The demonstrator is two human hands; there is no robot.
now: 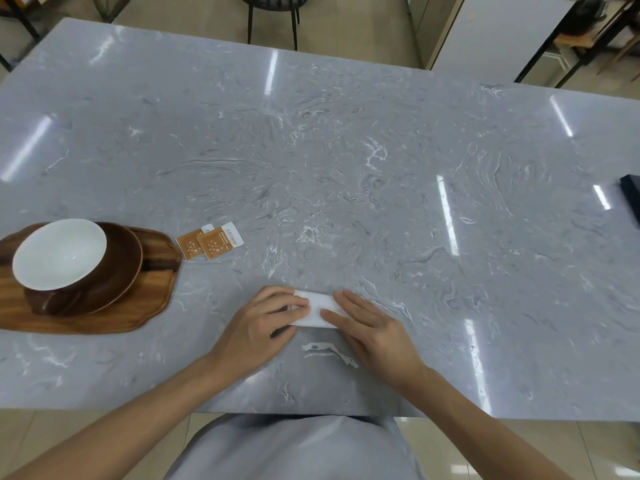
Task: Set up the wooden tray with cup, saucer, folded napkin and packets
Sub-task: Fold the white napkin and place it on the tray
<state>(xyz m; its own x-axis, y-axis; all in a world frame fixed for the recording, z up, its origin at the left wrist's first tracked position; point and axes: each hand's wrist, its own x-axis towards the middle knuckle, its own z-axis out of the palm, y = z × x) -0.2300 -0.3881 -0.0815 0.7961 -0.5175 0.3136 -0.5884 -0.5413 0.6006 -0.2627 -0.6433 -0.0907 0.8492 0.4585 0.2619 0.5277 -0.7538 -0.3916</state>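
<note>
1. Far left, near edge of bench (346, 150): tray (138, 306), wooden, irregular outline, lying flat, partly cut off by the frame edge.
2. On tray: saucer (128, 265), dark brown, with cup (59, 258) resting on it, white inside, brown outside, upright. Likely ceramic, so fragile and fairly heavy; already placed, best left alone.
3. Just right of tray, on bare bench: two packets (207, 242), orange-brown with white ends, overlapping, not yet on tray. Light, thin, flat against a glossy top; probably easiest pinched at a raised white end or slid to an edge.
4. Centre, near: napkin (320, 311), white, folded to a small strip, lying on bench, well apart from tray. Soft, light, likely to spring open; best pinched across the folded edge to keep layers together.
5. Left hand (263, 323): fingers bent over napkin's left end, thumb tucked beneath, pinching it. Grip narrow, holding napkin.
6. Right hand (370, 327): fingers straight, flat, pressing napkin's right part down. No grip closed around it.
7. Far right edge: dark flat object (632, 199), mostly out of frame.
8. Surface: grey marbled stone, polished, streaked with light reflections, probably slippery.
9. Room: tiled floor, chair (273, 15) beyond far edge, cabinet (498, 32) and dark frames at far right.
</note>
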